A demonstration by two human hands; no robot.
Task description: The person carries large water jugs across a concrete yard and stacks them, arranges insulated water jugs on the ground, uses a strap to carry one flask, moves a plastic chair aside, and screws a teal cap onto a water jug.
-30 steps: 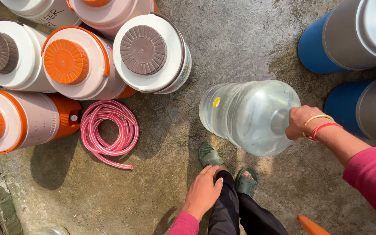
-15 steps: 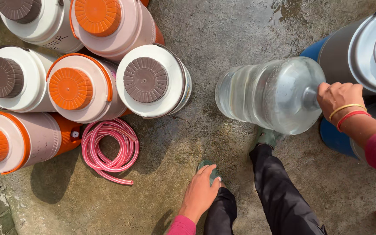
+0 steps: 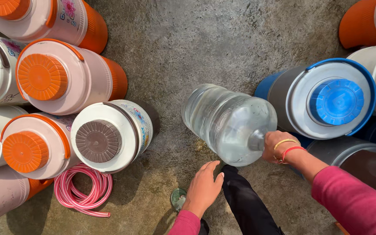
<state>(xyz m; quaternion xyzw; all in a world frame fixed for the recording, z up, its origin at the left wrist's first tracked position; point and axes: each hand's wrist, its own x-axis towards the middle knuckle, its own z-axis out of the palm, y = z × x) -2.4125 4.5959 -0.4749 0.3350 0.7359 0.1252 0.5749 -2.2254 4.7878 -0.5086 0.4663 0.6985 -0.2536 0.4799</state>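
A large clear plastic water jar [image 3: 225, 122] hangs tilted above the concrete floor, held at its neck by my right hand [image 3: 277, 147], which wears thin bangles and a red thread at the wrist. My left hand [image 3: 203, 189] hangs free below the jar with its fingers loosely apart and nothing in it, close to my dark trouser leg [image 3: 244, 204]. A blue-lidded grey water cooler jug [image 3: 327, 100] stands just right of the jar.
Several white and pink cooler jugs with orange lids [image 3: 62, 76] and one with a brown lid [image 3: 105, 139] crowd the left. A coiled pink hose [image 3: 81, 193] lies below them. More jugs stand at the right edge [image 3: 370, 21]. Bare concrete [image 3: 188, 48] runs between.
The view has shifted right and forward. My right hand has carried the clear jar towards the blue-lidded jug. My left hand stays low beside my leg.
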